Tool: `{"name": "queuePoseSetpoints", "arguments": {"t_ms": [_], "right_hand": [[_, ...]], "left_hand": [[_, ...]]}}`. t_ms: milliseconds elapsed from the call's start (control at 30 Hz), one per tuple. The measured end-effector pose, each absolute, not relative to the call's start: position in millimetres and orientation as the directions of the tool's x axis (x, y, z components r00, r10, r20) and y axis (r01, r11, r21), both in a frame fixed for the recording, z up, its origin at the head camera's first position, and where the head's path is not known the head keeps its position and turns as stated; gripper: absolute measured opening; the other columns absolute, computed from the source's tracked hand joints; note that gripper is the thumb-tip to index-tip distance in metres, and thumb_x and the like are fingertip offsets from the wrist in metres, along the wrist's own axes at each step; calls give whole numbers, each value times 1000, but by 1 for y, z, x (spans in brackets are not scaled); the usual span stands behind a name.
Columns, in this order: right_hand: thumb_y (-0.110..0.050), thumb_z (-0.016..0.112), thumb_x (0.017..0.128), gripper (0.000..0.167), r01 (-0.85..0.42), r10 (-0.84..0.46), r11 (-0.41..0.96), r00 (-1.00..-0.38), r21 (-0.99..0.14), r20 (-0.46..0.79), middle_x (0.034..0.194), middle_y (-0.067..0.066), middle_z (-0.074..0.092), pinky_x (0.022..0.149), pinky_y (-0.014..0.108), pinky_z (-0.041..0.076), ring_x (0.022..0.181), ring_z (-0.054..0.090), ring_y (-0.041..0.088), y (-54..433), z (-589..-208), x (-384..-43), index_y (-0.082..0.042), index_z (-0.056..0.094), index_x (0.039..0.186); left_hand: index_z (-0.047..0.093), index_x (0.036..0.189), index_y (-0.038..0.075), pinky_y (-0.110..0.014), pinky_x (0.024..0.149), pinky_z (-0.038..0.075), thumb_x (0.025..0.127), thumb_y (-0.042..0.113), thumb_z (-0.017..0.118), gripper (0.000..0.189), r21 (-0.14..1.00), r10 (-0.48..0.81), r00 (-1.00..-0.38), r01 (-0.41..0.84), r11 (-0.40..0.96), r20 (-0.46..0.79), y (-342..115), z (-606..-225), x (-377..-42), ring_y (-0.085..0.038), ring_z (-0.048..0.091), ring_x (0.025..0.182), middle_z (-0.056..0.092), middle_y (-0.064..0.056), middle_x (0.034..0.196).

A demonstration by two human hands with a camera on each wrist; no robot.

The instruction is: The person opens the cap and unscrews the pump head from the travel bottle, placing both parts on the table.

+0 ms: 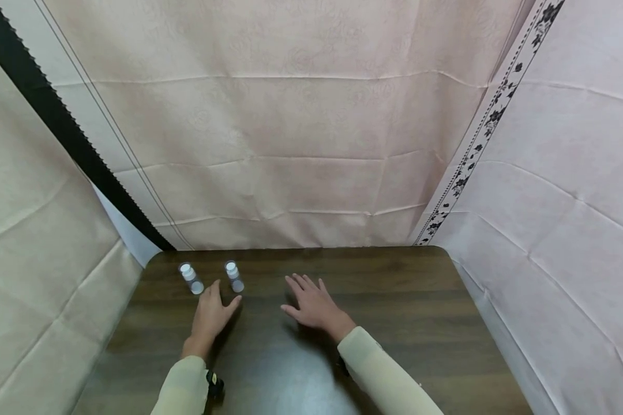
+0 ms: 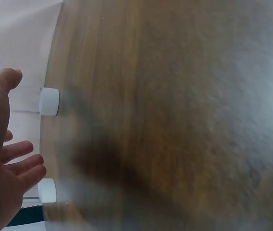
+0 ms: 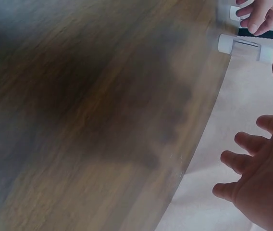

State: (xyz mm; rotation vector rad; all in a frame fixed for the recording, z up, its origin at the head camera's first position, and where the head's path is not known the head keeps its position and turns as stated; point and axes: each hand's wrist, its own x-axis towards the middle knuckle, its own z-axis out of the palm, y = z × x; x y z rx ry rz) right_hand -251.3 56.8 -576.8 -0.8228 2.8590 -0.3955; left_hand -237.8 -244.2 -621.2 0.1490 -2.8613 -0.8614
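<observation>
Two small clear bottles with white caps stand upright near the far left edge of the table: a left bottle [image 1: 191, 279] and a right bottle [image 1: 235, 277]. Each looks white at its lower end too, as the right bottle [image 3: 225, 44] shows in the right wrist view. My left hand [image 1: 210, 316] reaches toward them, fingertips close to the base of the left bottle and thumb spread toward the right one. It holds nothing. Farther right, my right hand [image 1: 315, 305] hovers over the table with its fingers spread, holding nothing and casting a shadow below.
The brown wood-grain table [image 1: 394, 323] has rounded far corners. Pale cloth [image 1: 301, 127] hangs behind it and on both sides, with a black strip [image 1: 78, 138] at the left and a floral border [image 1: 477, 144] at the right. A dark band [image 1: 215, 383] is on the left wrist.
</observation>
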Motion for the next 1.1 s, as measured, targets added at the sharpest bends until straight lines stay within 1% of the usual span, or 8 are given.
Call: {"name": "queuePoseSetpoints", "arguments": {"t_ms": [100,233,367,467,667,833,967,1100], "right_hand": [[-66,38,104,77,-496,-535,819,-841,-290,-73,172,5,24,123,65,21,157,26,29,52,-578,-255,-26,17,166],[-63,41,105,76,-496,-538,816,-840,-297,-75,172,6,24,122,66,22,157,27,31,47,-579,-260,-24,18,166],[-62,42,105,76,-502,-543,812,-836,-297,-73,171,7,25,122,67,23,156,28,33,43,-580,-261,-22,20,166],[-64,41,104,77,-496,-538,818,-839,-291,-84,171,7,26,122,66,23,156,29,32,42,-581,-261,-23,20,166],[-68,38,103,79,-478,-526,830,-842,-287,-120,171,7,26,122,65,24,156,30,32,40,-584,-261,-24,21,166],[-65,42,104,77,-458,-515,833,-846,-310,-135,171,6,26,122,65,23,156,29,32,40,-587,-262,-23,22,166],[-59,45,105,75,-448,-510,832,-850,-328,-134,170,8,27,122,66,22,155,30,32,40,-592,-263,-22,23,166],[-61,45,105,75,-439,-503,835,-854,-334,-136,170,7,28,122,66,22,155,31,31,41,-595,-262,-24,22,166]], "left_hand": [[36,152,-8,-65,110,41,95,43,72,86,597,-141,-985,-54,801,99,-245,-621,-245,-53,45,137,45,-38,148],[33,154,-8,-65,112,38,95,40,73,86,662,-143,-987,-62,747,69,-243,-620,-253,-53,42,140,41,-37,152],[35,152,-7,-65,111,39,94,35,75,82,706,-144,-987,-55,706,68,-241,-622,-257,-52,44,139,45,-36,149],[37,151,-6,-64,111,41,93,31,77,80,726,-144,-987,-52,686,66,-239,-623,-260,-50,47,138,49,-34,147],[38,150,-4,-61,110,43,94,28,76,76,763,-181,-983,-87,640,39,-234,-624,-268,-47,52,135,55,-32,143],[43,145,-5,-59,108,45,94,26,77,69,785,-201,-979,-99,612,34,-230,-625,-272,-47,57,131,59,-33,138],[45,142,-4,-59,108,46,94,25,77,66,795,-214,-976,-94,599,45,-228,-627,-276,-47,57,129,60,-33,136],[47,140,-3,-60,107,46,94,24,77,61,802,-228,-972,-92,590,56,-228,-629,-278,-48,58,128,61,-32,135]]}}
